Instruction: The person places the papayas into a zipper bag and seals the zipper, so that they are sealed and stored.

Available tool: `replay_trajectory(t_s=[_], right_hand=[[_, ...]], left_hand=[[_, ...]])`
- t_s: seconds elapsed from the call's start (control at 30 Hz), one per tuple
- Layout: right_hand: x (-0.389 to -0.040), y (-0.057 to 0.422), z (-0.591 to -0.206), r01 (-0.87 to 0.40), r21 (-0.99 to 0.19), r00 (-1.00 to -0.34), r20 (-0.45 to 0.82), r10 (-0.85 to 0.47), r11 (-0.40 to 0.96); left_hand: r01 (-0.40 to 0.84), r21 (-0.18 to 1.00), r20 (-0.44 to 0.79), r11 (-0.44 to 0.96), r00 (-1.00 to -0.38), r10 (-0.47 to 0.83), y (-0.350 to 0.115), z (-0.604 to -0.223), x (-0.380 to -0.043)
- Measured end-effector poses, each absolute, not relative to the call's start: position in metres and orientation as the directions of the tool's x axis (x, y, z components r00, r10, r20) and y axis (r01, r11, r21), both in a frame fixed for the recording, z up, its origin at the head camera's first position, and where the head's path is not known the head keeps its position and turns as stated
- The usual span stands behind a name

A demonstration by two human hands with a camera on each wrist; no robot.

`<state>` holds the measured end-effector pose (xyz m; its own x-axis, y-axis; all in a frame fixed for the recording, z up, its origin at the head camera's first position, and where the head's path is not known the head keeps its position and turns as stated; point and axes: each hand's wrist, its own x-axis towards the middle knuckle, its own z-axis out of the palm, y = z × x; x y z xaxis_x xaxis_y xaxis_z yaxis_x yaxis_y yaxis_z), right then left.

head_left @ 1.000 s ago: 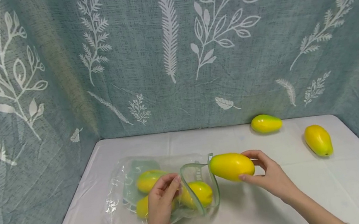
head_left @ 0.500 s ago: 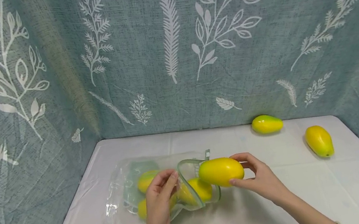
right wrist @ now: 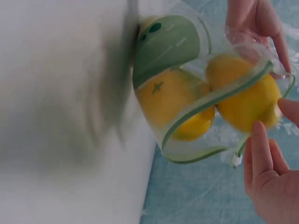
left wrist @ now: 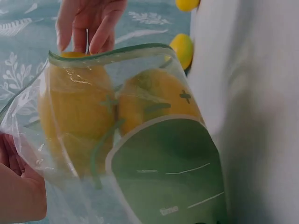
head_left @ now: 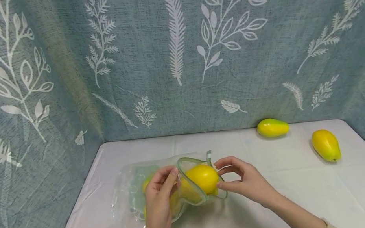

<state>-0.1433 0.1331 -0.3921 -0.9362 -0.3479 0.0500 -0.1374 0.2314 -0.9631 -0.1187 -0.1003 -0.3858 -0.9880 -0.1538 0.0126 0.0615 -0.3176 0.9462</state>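
A clear zip bag (head_left: 124,223) with green trim lies on the table with its mouth to the right. My left hand (head_left: 160,197) pinches the upper film close to the mouth, holding it raised. One yellow papaya (head_left: 205,178) sits mostly inside the mouth, its rounded end outward. Thumb and fingertips of my right hand (head_left: 240,176) are on that end; the right wrist view shows a fingertip (right wrist: 259,128) against its skin. Beside it inside the bag is another papaya (right wrist: 194,126), and more yellow fruit shows behind my left hand, partly hidden.
Two loose papayas lie to the right on the white-covered table (head_left: 285,177): one papaya (head_left: 272,127) at the back edge, another papaya (head_left: 326,146) further right. A patterned green-grey curtain (head_left: 194,100) hangs along the back and sides.
My right hand has moved left, taking the papaya from outside the bag into its mouth. Its fingers now sit further toward the fruit's end. My left hand keeps its hold on the bag.
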Motion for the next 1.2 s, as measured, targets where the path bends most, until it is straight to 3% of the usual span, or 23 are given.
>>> replay_trajectory(t_s=[0.27, 0.6, 1.2], right_hand=[[-0.142, 0.136, -0.391, -0.190, -0.940, -0.942, 0.093, -0.323, 0.284], [-0.142, 0.163, -0.403, -0.130, -0.941, -0.971, 0.058, -0.232, 0.311], [-0.159, 0.236, -0.411, -0.029, -0.972, -0.995, 0.006, -0.102, 0.234]], left_hand=[[0.099, 0.942, 0.048, -0.321, -0.986, -0.162, -0.101, -0.378, -0.120], [0.149, 0.926, 0.089, -0.348, -0.979, -0.182, -0.110, -0.368, -0.125], [0.210, 0.902, 0.123, -0.378, -0.962, -0.242, -0.138, -0.335, -0.160]])
